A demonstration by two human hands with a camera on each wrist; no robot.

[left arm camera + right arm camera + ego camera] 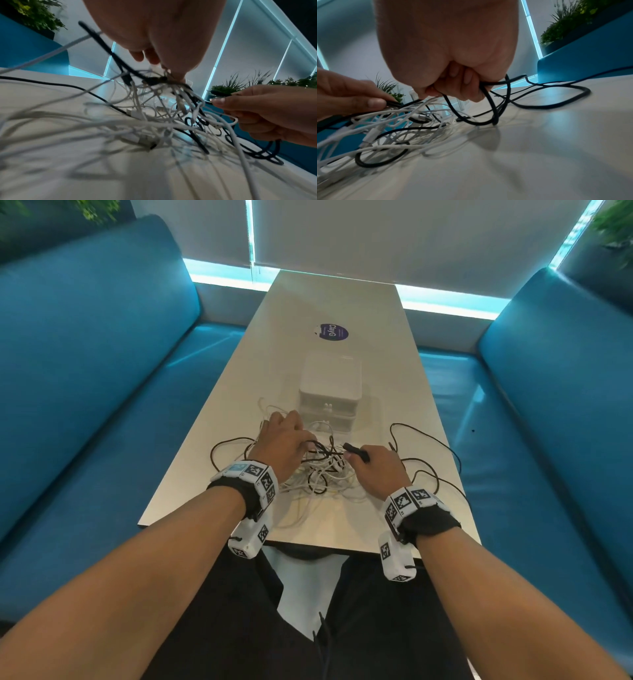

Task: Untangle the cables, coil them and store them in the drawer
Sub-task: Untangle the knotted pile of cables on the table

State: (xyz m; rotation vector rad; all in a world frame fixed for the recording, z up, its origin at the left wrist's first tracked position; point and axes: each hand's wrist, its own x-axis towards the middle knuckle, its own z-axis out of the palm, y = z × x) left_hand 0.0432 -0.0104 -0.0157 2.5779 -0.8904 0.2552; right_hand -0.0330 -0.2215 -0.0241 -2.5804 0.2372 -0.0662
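A tangle of white cables (325, 479) and black cables (318, 453) lies on the pale table (342, 529), just in front of a small white drawer unit (329, 381) whose drawers look shut. My left hand (308, 444) pinches strands at the top of the knot (159, 79). My right hand (352, 455) is curled round a black cable (489, 94) near its plug end (354, 451), to the right of the knot. In the right wrist view the left hand's fingertips (375, 102) press on black strands.
Black cable loops trail right (428, 440) and left (222, 450) of the pile. A purple sticker (331, 332) lies beyond the drawer unit. Blue benches (85, 405) (548, 422) flank the table. The table's near edge (308, 546) is above my lap.
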